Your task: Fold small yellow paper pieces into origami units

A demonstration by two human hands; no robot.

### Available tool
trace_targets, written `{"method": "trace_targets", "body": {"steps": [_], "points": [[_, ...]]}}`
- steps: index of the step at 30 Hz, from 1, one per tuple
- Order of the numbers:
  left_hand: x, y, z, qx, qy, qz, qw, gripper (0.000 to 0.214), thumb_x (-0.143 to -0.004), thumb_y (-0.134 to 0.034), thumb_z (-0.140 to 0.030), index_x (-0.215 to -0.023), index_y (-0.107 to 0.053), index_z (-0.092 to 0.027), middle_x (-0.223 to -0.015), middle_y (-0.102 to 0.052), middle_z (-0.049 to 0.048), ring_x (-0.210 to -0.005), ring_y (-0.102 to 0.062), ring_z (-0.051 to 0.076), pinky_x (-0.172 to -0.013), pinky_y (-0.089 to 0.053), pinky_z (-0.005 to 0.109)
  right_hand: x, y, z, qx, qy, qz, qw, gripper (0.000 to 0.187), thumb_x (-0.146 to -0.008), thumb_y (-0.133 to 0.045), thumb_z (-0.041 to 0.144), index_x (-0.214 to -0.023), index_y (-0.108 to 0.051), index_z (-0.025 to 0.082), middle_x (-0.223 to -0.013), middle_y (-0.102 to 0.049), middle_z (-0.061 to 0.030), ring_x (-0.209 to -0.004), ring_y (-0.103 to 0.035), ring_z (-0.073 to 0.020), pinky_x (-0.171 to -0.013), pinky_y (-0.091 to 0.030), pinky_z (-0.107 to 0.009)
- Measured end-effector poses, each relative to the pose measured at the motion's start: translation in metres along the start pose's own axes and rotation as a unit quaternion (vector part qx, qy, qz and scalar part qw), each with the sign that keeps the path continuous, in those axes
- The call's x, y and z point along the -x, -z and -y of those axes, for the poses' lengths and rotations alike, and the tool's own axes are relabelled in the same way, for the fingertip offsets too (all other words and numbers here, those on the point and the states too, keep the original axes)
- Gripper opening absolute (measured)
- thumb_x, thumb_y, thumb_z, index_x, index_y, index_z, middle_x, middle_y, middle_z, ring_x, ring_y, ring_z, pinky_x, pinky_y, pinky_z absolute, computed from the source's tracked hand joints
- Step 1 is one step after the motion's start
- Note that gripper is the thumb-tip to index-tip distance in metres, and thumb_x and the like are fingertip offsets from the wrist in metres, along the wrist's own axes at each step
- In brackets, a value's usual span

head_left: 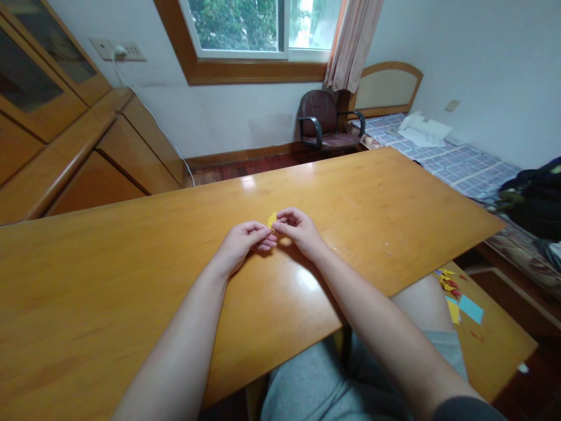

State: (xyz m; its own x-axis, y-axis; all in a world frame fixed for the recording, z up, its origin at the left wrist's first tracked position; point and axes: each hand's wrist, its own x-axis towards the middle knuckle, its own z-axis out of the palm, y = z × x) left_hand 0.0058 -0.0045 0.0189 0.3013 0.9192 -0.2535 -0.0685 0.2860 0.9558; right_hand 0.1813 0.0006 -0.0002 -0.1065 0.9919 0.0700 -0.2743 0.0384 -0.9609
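A small folded piece of yellow paper (272, 220) is held between my two hands above the wooden table (144, 280). My left hand (249, 241) pinches its lower end between thumb and fingers. From the other side, my right hand (298, 229) grips the paper's right edge with thumb and forefinger. The paper's upper part sticks up between the fingertips, while its lower part is mostly hidden by them.
On a lower wooden bench (495, 345) at the right lie several small folded yellow and red paper pieces (449, 283), blue paper (472, 310) and yellow paper (454, 311). A brown armchair (322, 117) stands beyond the table, beside a bed (464, 158).
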Motion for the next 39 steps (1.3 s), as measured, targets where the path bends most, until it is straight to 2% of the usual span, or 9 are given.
{"method": "trace_targets", "body": {"steps": [4, 9, 19, 25, 39], "points": [[0.0016, -0.0004, -0.0007, 0.008, -0.002, 0.003, 1.0, 0.037, -0.064, -0.086, -0.044, -0.079, -0.07, -0.014, -0.076, -0.076, 0.0081, -0.064, -0.07, 0.015, -0.062, -0.056, 0.024, -0.0001, -0.0001, -0.0001, 0.002, -0.002, 0.005, 1.0, 0.039, -0.062, -0.085, 0.039, -0.089, -0.062, 0.02, -0.077, -0.066, 0.0027, -0.072, -0.06, -0.0116, -0.075, -0.049, -0.029], [0.003, -0.0014, -0.0026, 0.008, -0.01, 0.002, 1.0, 0.036, -0.064, -0.086, -0.044, -0.078, -0.071, -0.014, -0.077, -0.076, 0.0087, -0.065, -0.07, 0.017, -0.063, -0.057, 0.027, 0.0007, -0.0013, 0.0018, -0.002, -0.005, 0.011, 1.0, 0.04, -0.062, -0.085, 0.041, -0.087, -0.063, 0.021, -0.078, -0.066, 0.0024, -0.074, -0.061, -0.0126, -0.077, -0.05, -0.03], [0.0011, 0.0031, 0.0006, -0.003, 0.009, 0.022, 1.0, 0.036, -0.066, -0.086, -0.042, -0.08, -0.07, -0.013, -0.079, -0.077, 0.0081, -0.067, -0.071, 0.015, -0.066, -0.057, 0.026, 0.0011, 0.0005, 0.0024, -0.037, -0.022, 0.027, 0.999, 0.036, -0.063, -0.085, 0.032, -0.09, -0.064, 0.019, -0.077, -0.07, 0.0025, -0.07, -0.063, -0.0107, -0.073, -0.048, -0.026], [0.0014, 0.0003, 0.0013, 0.005, -0.007, 0.009, 1.0, 0.036, -0.065, -0.087, -0.042, -0.079, -0.069, -0.014, -0.076, -0.076, 0.0065, -0.068, -0.071, 0.015, -0.067, -0.056, 0.026, 0.0002, -0.0002, 0.0012, -0.047, -0.016, 0.029, 0.998, 0.036, -0.064, -0.085, 0.032, -0.09, -0.064, 0.02, -0.075, -0.069, 0.0034, -0.069, -0.062, -0.0103, -0.072, -0.048, -0.026], [-0.0001, 0.0009, 0.0046, -0.034, -0.009, 0.033, 0.999, 0.036, -0.068, -0.085, -0.043, -0.083, -0.069, -0.014, -0.079, -0.076, 0.0074, -0.071, -0.072, 0.017, -0.07, -0.057, 0.028, 0.0015, -0.0022, 0.0017, -0.023, -0.024, 0.004, 0.999, 0.04, -0.06, -0.087, 0.034, -0.087, -0.063, 0.018, -0.072, -0.065, 0.0043, -0.064, -0.058, -0.009, -0.066, -0.046, -0.024]]}}
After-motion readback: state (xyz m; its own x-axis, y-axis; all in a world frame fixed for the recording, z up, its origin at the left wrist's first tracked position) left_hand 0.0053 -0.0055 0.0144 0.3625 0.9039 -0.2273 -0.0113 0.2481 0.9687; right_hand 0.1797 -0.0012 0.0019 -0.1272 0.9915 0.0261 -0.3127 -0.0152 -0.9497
